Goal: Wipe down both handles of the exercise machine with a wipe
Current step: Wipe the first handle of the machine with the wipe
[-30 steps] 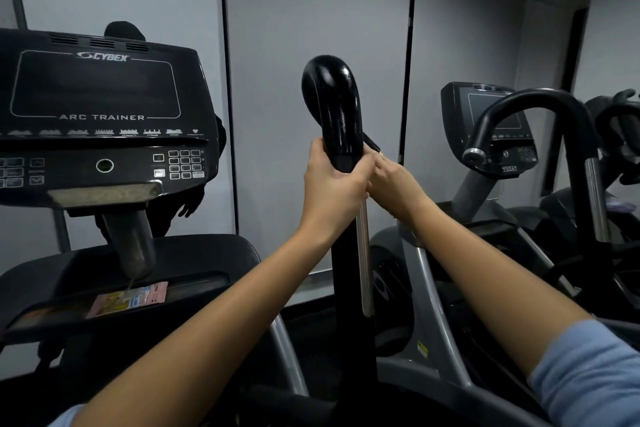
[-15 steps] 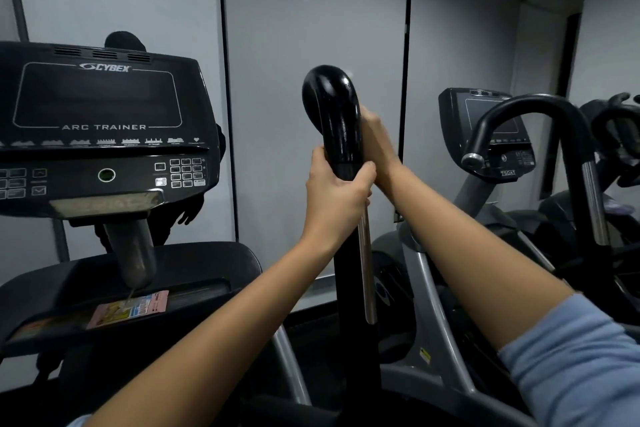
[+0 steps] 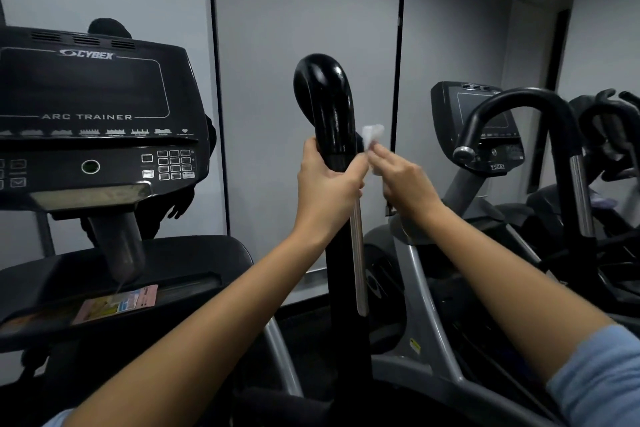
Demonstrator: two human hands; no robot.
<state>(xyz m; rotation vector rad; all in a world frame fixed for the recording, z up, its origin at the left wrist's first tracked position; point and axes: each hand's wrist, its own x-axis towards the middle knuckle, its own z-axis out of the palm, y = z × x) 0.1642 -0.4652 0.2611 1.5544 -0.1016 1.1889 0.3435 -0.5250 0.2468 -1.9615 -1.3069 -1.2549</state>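
A glossy black upright handle [image 3: 327, 104] with a rounded, curved top stands at the centre of the view. My left hand [image 3: 325, 191] grips its shaft just below the curve, beside a metal strip. My right hand [image 3: 403, 180] is just right of the handle and pinches a small crumpled white wipe [image 3: 372, 137]. The wipe sits against or very near the handle's right side; contact is unclear. The machine's other handle shows only as a dark knob [image 3: 107, 26] behind the console.
The Cybex Arc Trainer console [image 3: 93, 114] fills the left, with a tray and a card below it. A second machine with a curved black handlebar [image 3: 519, 114] and its own screen stands to the right. Grey wall panels are behind.
My right hand came out from behind the handle, down and to the right, and the white wipe is now visible in its fingers. My left hand kept its grip on the shaft.
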